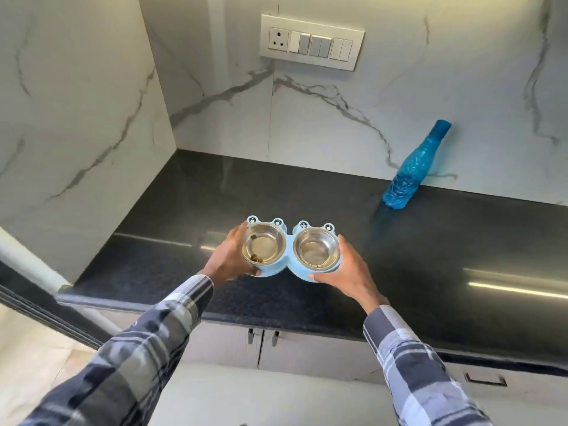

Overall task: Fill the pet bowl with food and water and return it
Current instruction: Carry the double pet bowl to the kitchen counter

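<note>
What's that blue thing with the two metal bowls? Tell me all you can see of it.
The pet bowl is a pale blue, plastic-looking stand holding two shiny metal bowls side by side, with small round frog-like eyes along its far edge. The left bowl holds only a few brown kibble pieces; the right looks nearly empty. It sits level over the dark counter, gripped at its ends by the left hand and right hand.

Surface (307, 192): black speckled stone, glossy, light streaks reflected; fills the corner between two marble-patterned walls.
Bottle (415, 167): blue, translucent, capped, standing at the back right, against the wall.
Pet bowl (292, 269): pale blue double holder, near front edge; contact with surface unclear, held at both ends.
</note>
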